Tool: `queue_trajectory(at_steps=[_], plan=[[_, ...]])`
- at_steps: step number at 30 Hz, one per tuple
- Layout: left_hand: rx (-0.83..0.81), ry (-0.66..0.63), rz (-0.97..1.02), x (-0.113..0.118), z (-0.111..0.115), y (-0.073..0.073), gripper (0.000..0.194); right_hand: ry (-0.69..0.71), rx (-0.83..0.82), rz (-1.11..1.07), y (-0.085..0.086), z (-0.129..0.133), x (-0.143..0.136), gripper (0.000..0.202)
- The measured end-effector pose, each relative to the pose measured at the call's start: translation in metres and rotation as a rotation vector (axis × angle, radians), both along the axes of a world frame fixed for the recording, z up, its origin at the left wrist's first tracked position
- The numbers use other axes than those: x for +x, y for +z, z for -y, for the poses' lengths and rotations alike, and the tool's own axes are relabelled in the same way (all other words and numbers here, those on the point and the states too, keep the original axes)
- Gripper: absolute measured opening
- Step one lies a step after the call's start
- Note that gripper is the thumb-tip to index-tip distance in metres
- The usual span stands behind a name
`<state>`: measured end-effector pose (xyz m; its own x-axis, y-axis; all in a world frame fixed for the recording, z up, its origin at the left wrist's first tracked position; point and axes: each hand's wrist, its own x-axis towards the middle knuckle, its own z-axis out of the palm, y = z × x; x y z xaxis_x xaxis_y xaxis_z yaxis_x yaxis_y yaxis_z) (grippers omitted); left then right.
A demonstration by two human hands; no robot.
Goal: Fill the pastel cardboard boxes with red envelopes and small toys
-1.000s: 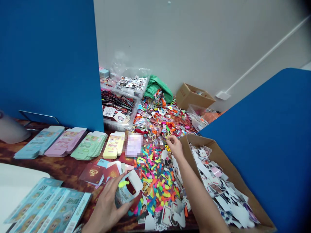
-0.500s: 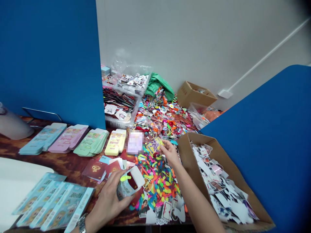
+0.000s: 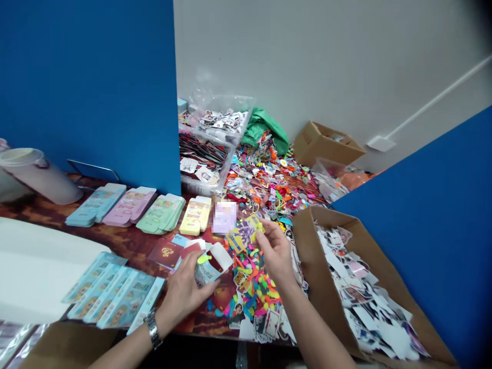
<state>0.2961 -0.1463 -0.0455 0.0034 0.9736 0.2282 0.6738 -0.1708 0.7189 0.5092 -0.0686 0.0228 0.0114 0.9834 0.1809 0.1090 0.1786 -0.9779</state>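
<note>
My left hand (image 3: 186, 292) is wrapped round a small light-blue cardboard box (image 3: 207, 272), its white end flap up and something dark red visible inside. A neon yellow-green plastic piece (image 3: 204, 259) lies at the box mouth, by my index finger. To the right, my right hand (image 3: 274, 248) pinches a yellow card with a purple figure (image 3: 245, 233); a small yellow-green bit shows at the fingertips. Below that hand spreads a heap of small bright plastic pieces (image 3: 255, 289). Dark red booklets (image 3: 167, 253) and paper cards lie just beyond the box.
Stacks of flat blue, pink, green and yellow boxes (image 3: 196, 215) line the back left. Filled blue boxes (image 3: 123, 302) lie front left. A carton (image 3: 307, 256) of cut-outs stands right, beside a blue partition (image 3: 434, 215). Clear bins (image 3: 225, 179) and scattered trinkets lie behind.
The view has shifted, so the scene sits further right. My right hand keeps the yellow card, now turned more towards me. My left hand still holds the box.
</note>
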Motion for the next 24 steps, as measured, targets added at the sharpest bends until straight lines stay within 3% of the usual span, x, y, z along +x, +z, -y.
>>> queue_trajectory(at_steps=[3, 7, 15, 21, 24], plan=[[-0.029, 0.047, -0.008, -0.001, -0.002, -0.002, 0.063, 0.070, 0.088, 0.153, 0.008, 0.018, -0.012, 0.027], [-0.014, 0.064, 0.011, 0.000, -0.001, -0.001, 0.064, 0.069, 0.178, 0.383, -0.001, 0.033, -0.023, 0.026], [0.051, 0.044, 0.015, -0.002, 0.001, 0.006, 0.062, 0.075, 0.229, 0.431, -0.001, 0.036, -0.027, 0.023], [0.103, 0.016, -0.083, -0.001, 0.004, -0.001, 0.066, 0.304, 0.488, 0.720, -0.001, 0.040, -0.035, 0.022], [0.096, -0.012, -0.120, -0.004, 0.005, -0.002, 0.071, 0.323, 0.464, 0.694, -0.002, 0.040, -0.037, 0.022]])
